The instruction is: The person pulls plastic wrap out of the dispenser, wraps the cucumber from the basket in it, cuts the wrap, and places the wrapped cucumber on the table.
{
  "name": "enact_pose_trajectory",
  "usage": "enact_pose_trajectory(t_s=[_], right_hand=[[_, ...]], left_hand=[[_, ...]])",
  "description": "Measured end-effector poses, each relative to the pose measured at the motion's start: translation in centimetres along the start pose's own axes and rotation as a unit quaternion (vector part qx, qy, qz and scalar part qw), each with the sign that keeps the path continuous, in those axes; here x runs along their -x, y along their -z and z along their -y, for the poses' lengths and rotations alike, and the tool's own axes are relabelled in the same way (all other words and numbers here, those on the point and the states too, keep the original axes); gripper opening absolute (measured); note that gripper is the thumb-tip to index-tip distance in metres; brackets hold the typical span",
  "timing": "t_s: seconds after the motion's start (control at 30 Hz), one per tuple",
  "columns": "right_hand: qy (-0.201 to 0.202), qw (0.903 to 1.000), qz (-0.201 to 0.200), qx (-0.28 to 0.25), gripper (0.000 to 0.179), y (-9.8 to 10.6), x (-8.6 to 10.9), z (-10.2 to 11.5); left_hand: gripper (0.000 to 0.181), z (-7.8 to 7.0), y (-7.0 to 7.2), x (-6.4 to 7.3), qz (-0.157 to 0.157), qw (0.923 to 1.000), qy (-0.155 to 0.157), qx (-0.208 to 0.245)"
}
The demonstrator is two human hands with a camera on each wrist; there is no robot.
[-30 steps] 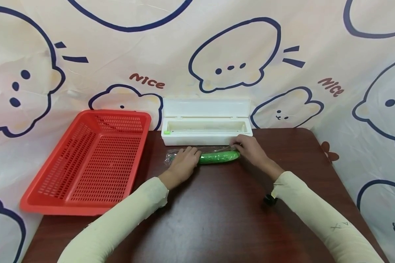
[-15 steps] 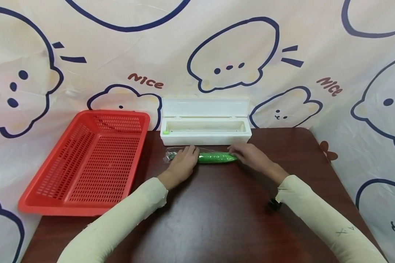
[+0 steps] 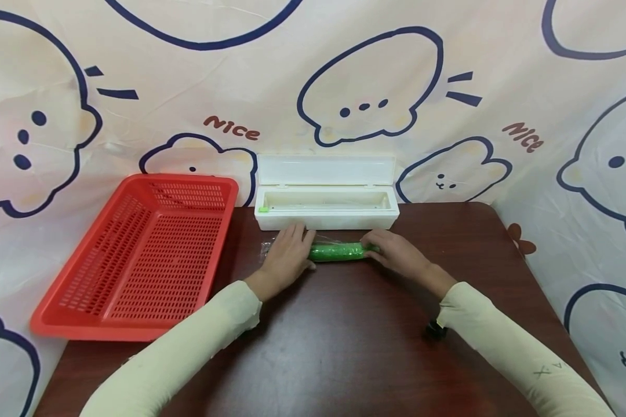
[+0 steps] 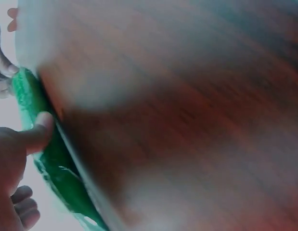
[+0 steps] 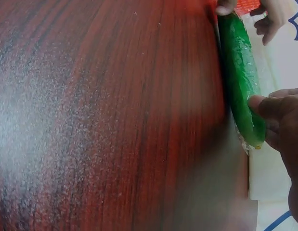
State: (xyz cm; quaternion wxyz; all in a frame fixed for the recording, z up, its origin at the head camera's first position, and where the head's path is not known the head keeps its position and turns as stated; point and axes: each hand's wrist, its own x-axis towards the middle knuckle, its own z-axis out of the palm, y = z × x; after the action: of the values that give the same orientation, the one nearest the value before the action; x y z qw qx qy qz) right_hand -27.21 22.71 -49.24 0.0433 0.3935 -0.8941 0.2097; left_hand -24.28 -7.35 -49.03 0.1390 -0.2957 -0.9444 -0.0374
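A green cucumber [image 3: 336, 252], wrapped in clear cling film [image 3: 265, 248], lies crosswise near the back of the table. Over its left end is my left hand [image 3: 286, 255], thumb touching the near side while the fingers reach forward, fairly straight. The left wrist view shows that thumb [image 4: 43, 126] on the cucumber [image 4: 67, 185], with some fingers apart from it. At the right end, my right hand [image 3: 399, 255] pinches the cucumber. Its thumb [image 5: 259, 105] presses the wrapped surface in the right wrist view; the fingers behind are partly hidden.
Just behind the cucumber stands a white cling film dispenser box [image 3: 326, 221], lid raised, with a green slider [image 3: 263, 209] at its left. A red plastic basket [image 3: 216, 255] sits to the left. Printed cloth hangs behind the dark wooden table [image 3: 344, 347].
My left hand has spread its fingers forward and brought its thumb to the cucumber's near side. The right hand has gone from the film edge down onto the cucumber's right end.
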Motion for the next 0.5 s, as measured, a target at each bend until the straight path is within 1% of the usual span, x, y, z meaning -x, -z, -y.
enact_pose_trajectory(t_s=[0.03, 0.1, 0.17, 0.23, 0.33, 0.5], right_hand=[[-0.002, 1.0000, -0.002, 0.001, 0.018, 0.0, 0.0, 0.0], [-0.009, 0.9999, -0.002, 0.005, 0.017, 0.0, -0.1, 0.1], [-0.015, 0.9999, -0.004, 0.006, 0.016, -0.1, -0.1, 0.1], [-0.016, 0.9998, -0.007, 0.010, 0.014, -0.1, -0.2, 0.1], [-0.014, 0.9998, -0.013, 0.011, 0.012, -0.2, -0.2, 0.0], [-0.005, 0.9997, -0.024, 0.006, 0.010, -0.5, -0.1, -0.3]], left_hand=[[0.055, 0.0, 0.2, -0.1, -0.003, 1.0000, 0.000, -0.003], [0.043, 0.2, 0.5, -0.5, -0.004, 0.9999, 0.004, -0.011], [0.033, 0.3, 0.9, -0.8, 0.006, 0.9997, 0.007, -0.025], [0.033, 0.6, 1.1, -1.1, 0.027, 0.9987, 0.015, -0.040], [0.032, 0.9, 1.4, -1.4, 0.045, 0.9972, 0.024, -0.054], [0.023, 1.5, 1.3, -1.8, 0.052, 0.9966, 0.034, -0.054]])
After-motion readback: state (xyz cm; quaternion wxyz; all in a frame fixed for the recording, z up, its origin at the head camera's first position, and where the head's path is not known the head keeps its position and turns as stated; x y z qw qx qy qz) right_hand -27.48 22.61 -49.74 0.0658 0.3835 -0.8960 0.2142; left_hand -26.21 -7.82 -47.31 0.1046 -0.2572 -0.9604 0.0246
